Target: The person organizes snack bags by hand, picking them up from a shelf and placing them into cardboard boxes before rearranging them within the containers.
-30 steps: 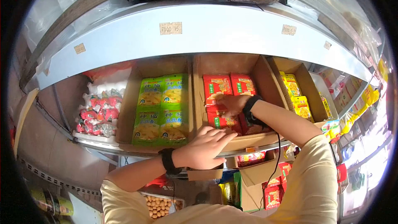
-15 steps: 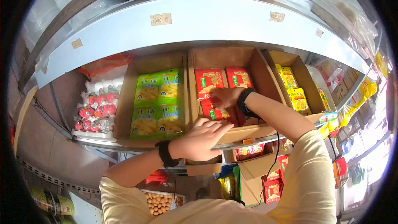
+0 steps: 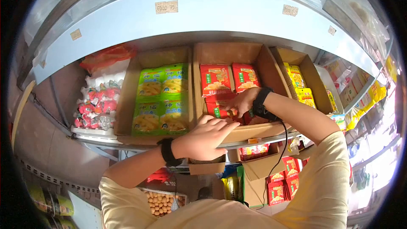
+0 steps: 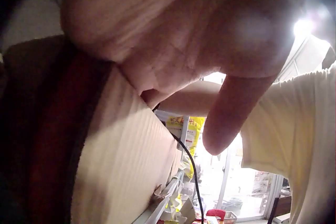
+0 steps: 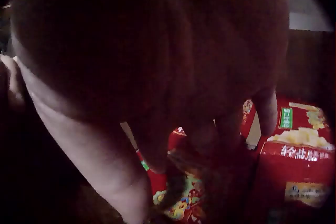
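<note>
In the head view, a cardboard box (image 3: 271,74) holds red snack packets laid in two columns. Over the front of these my right hand (image 3: 246,101) reaches down, its fingertips at the front left red packet (image 3: 216,101). From the right wrist, the thumb and fingers point downward, spread apart, with a red packet (image 5: 186,195) below them and another red packet (image 5: 299,145) to the right. My left hand (image 3: 201,140) rests on the box's front edge, fingers extended; the left wrist view shows its palm against the cardboard wall (image 4: 121,145).
Left of the red packets is a box of green packets (image 3: 163,99), then a tray of red-wrapped items (image 3: 99,106). Yellow packets (image 3: 303,95) sit in a box to the right. A white shelf front (image 3: 220,10) spans above. A black cable (image 3: 275,165) hangs from the right wrist.
My right hand has shifted slightly right and toward me over the front packets, uncovering more of the back ones. The left hand stays at the box edge. The head view has tilted a little.
</note>
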{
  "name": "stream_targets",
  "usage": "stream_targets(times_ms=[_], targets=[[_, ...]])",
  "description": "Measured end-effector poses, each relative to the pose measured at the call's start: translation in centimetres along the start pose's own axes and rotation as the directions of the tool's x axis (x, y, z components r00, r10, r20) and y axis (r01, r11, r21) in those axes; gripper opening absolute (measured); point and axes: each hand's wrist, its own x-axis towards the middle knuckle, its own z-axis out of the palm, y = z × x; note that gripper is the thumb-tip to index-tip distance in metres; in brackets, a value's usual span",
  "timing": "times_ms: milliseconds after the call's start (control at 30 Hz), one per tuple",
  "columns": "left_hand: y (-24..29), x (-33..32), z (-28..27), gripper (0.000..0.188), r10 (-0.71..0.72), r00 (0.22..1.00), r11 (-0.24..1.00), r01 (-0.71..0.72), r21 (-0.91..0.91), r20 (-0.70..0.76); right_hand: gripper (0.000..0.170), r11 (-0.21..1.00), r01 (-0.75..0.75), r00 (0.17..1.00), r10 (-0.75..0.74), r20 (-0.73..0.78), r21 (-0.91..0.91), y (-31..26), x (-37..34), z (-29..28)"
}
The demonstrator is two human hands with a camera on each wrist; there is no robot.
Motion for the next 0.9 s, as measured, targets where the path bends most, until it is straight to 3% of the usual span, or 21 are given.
stream_targets(times_ms=[200,300,367,433,533,733,833,900], targets=[[0.0,0.0,0.2,0.073,0.026,0.999,0.999,-0.025,0.024,-0.032,0.069,0.997,0.08,0.988,-0.079,-0.131,0.006,0.2,1.2,1.6],[-0.2,0.0,0.5,0.073,0.044,0.997,0.998,-0.042,0.036,-0.06,0.061,0.989,0.077,0.989,-0.06,-0.132,0.13,-0.1,1.6,0.0],[-0.2,0.0,0.5,0.073,0.051,0.995,0.998,-0.048,0.033,-0.083,0.051,0.993,0.11,0.936,-0.09,-0.341,0.041,0.5,2.6,-0.7],[-0.2,0.0,0.5,0.072,0.051,0.993,0.999,-0.05,0.014,-0.11,0.049,0.988,0.13,0.777,-0.154,-0.61,-0.083,2.2,5.1,-0.3],[-0.1,0.0,0.5,0.072,0.071,0.987,0.997,-0.068,0.027,-0.141,0.051,0.98,0.155,0.803,-0.053,-0.594,0.121,3.1,7.2,-0.6],[-0.1,-0.1,0.3,0.073,0.035,0.998,0.999,-0.033,0.032,-0.054,0.051,0.971,0.15,0.853,-0.033,-0.521,0.185,2.1,6.5,-0.9],[-0.1,0.0,0.2,0.073,0.035,0.998,0.999,-0.034,0.037,-0.045,0.042,0.986,0.129,0.838,-0.049,-0.544,0.109,2.5,6.8,-1.3],[0.0,0.0,0.2,0.073,0.031,0.999,0.999,-0.03,0.038,-0.042,0.038,0.939,0.231,0.806,-0.037,-0.591,0.256,2.6,7.3,-1.0]])
